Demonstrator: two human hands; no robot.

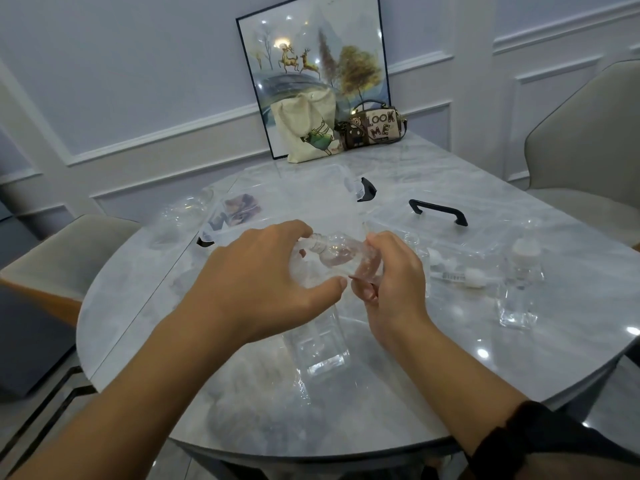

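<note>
Vial (341, 252) pinched by right hand (391, 271); left hand (263, 271) grips tall bottle (318, 344).

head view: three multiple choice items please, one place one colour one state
1. The tall clear bottle stands: A on a chair; B on the table under the left hand; C in a bag.
2. The box lid's handle is: A red; B white; C black.
3. The small clear bottle in the right hand is: A tilted, off the table; B upright on the table; C lying flat.
B, its base shows below the hand; C, a dark bar; A, its neck points sideways.
</note>
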